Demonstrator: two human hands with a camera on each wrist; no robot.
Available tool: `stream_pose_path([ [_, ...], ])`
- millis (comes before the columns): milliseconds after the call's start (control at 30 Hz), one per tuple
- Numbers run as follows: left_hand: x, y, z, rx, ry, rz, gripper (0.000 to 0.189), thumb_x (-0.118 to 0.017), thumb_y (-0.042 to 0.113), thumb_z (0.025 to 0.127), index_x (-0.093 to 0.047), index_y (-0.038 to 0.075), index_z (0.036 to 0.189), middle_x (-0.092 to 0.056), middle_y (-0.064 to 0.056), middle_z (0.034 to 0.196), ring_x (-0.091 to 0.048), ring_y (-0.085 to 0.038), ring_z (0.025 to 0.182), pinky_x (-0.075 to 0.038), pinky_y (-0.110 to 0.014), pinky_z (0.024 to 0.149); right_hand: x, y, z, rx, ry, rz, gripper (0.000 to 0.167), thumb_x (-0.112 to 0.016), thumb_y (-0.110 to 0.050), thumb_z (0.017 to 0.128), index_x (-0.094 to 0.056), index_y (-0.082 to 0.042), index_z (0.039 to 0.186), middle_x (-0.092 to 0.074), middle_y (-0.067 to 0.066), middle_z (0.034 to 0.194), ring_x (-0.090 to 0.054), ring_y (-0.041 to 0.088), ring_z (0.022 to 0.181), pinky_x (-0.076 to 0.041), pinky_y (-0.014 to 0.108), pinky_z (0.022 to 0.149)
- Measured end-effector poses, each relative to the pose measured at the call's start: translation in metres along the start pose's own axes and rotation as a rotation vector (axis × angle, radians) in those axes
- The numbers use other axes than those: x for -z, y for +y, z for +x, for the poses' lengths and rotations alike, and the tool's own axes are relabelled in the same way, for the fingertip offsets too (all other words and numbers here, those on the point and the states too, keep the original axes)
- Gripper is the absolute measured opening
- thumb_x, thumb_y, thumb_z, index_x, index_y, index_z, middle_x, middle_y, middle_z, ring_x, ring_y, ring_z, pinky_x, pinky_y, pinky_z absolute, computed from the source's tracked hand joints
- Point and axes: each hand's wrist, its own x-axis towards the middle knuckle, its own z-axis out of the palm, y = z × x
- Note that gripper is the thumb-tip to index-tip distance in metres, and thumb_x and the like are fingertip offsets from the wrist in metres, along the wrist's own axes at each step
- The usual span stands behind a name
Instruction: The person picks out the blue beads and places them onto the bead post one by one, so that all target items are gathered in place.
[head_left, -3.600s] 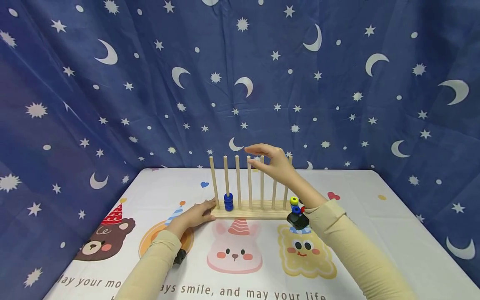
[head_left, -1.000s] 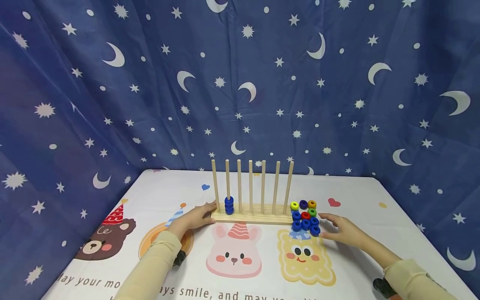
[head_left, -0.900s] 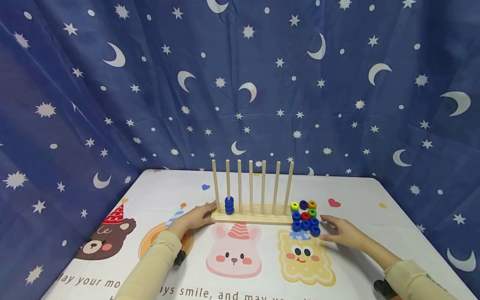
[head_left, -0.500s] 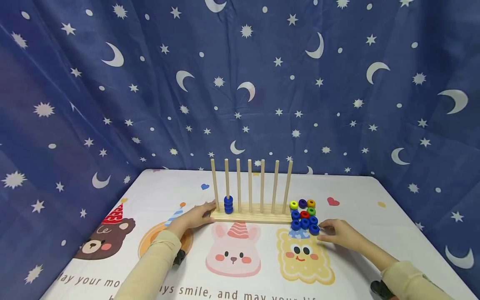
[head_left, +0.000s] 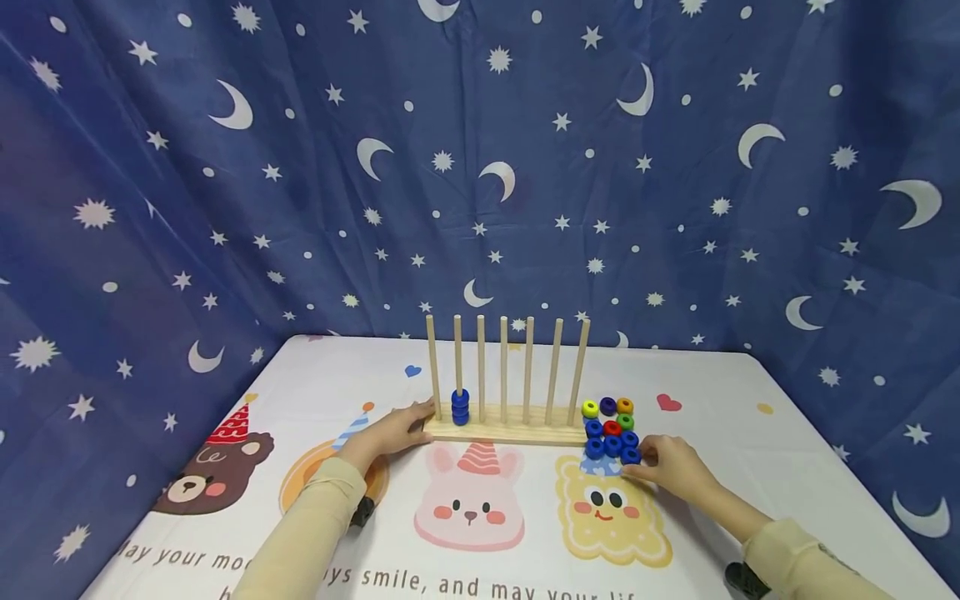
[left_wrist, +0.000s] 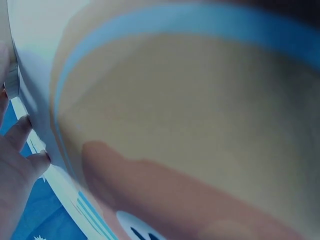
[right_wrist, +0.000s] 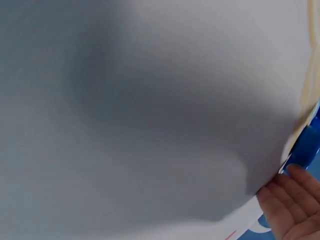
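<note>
A wooden abacus stand [head_left: 510,435] with a row of upright pegs stands mid-table in the head view. Several blue beads [head_left: 460,408] are stacked on its second peg from the left; the other pegs are bare. My left hand [head_left: 390,433] holds the base's left end, thumb in front and fingers toward the back. At the right end, my right hand [head_left: 675,468] has thumb and bent forefinger around the nearest blue bead [head_left: 631,456] of a loose group. In the right wrist view, fingertips [right_wrist: 295,172] touch blue beads [right_wrist: 306,145].
Beside the stand's right end lie loose beads: yellow [head_left: 590,409], purple [head_left: 607,406], orange [head_left: 625,405], green [head_left: 625,422], red [head_left: 612,428] and several blue. A white cartoon-printed cloth [head_left: 705,392] covers the table. Behind hangs a blue star-and-moon curtain [head_left: 420,208].
My right hand came down from above the pegs to the loose beads, then moved in slightly, its thumb and forefinger closing around a blue bead. My left hand stays on the base.
</note>
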Motion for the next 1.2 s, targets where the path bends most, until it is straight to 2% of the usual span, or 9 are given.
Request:
stream_pose_path([
  [133, 0.001, 0.001, 0.001, -0.009, 0.003, 0.002, 0.056, -0.059, 0.020, 0.092, -0.040, -0.003, 0.140, -0.033, -0.022, 0.149, -0.029, -0.046, 0.137, -0.021, -0.065, 0.109, -0.001, -0.003, 0.001, -0.031, 0.029, 0.000, 0.033, -0.082, -0.030, 0.069, -0.066, -0.001, 0.077, -0.062, 0.001, 0.070, -0.049, 0.013, 0.065, -0.046, 0.029, 0.059],
  [367, -0.001, -0.001, -0.002, -0.016, -0.001, -0.003, 0.058, -0.059, 0.021, 0.093, -0.039, -0.004, 0.140, -0.033, -0.023, 0.149, -0.029, -0.046, 0.137, -0.021, -0.065, 0.109, -0.003, -0.005, 0.002, -0.092, 0.031, 0.004, 0.030, -0.082, -0.027, 0.071, -0.068, -0.001, 0.079, -0.065, 0.004, 0.071, -0.054, 0.015, 0.066, -0.053, 0.033, 0.064],
  [500, 0.000, -0.002, -0.004, 0.001, -0.002, 0.000, 0.058, -0.060, 0.021, 0.092, -0.039, -0.005, 0.140, -0.033, -0.024, 0.149, -0.028, -0.046, 0.137, -0.021, -0.066, 0.109, -0.002, -0.006, 0.002, -0.082, 0.005, 0.032, 0.027, -0.081, -0.023, 0.072, -0.068, 0.000, 0.081, -0.068, 0.006, 0.076, -0.059, 0.017, 0.070, -0.055, 0.038, 0.068],
  [633, 0.001, -0.001, -0.003, 0.009, -0.007, -0.006, 0.057, -0.059, 0.021, 0.093, -0.039, -0.003, 0.141, -0.032, -0.022, 0.150, -0.028, -0.045, 0.138, -0.020, -0.065, 0.110, 0.000, -0.007, 0.001, -0.074, -0.026, 0.030, 0.025, -0.079, -0.024, 0.073, -0.067, -0.003, 0.079, -0.065, 0.003, 0.072, -0.055, 0.015, 0.067, -0.050, 0.034, 0.062],
  [867, 0.001, 0.000, 0.000, 0.023, -0.011, -0.003, 0.058, -0.059, 0.021, 0.093, -0.038, -0.001, 0.142, -0.032, -0.020, 0.151, -0.027, -0.043, 0.139, -0.019, -0.064, 0.111, 0.010, -0.010, 0.001, -0.056, -0.045, 0.018, 0.028, -0.078, -0.025, 0.075, -0.067, -0.001, 0.083, -0.069, 0.006, 0.077, -0.062, 0.018, 0.071, -0.054, 0.038, 0.066],
  [1033, 0.000, -0.001, -0.001, 0.001, -0.006, -0.014, 0.058, -0.060, 0.020, 0.092, -0.039, -0.003, 0.141, -0.032, -0.022, 0.150, -0.027, -0.045, 0.138, -0.019, -0.066, 0.109, 0.011, -0.010, 0.000, -0.033, -0.036, 0.032, 0.026, -0.078, -0.023, 0.075, -0.067, -0.001, 0.086, -0.067, 0.002, 0.074, -0.058, 0.011, 0.067, -0.051, 0.029, 0.060],
  [1200, 0.001, 0.000, 0.000, -0.006, -0.010, -0.020, 0.058, -0.060, 0.021, 0.092, -0.039, -0.002, 0.141, -0.031, -0.021, 0.150, -0.027, -0.045, 0.138, -0.018, -0.066, 0.110, 0.012, -0.010, -0.002, 0.032, 0.009, 0.077, 0.028, -0.077, -0.019, 0.075, -0.067, 0.003, 0.089, -0.070, 0.006, 0.077, -0.065, 0.016, 0.069, -0.056, 0.032, 0.064],
])
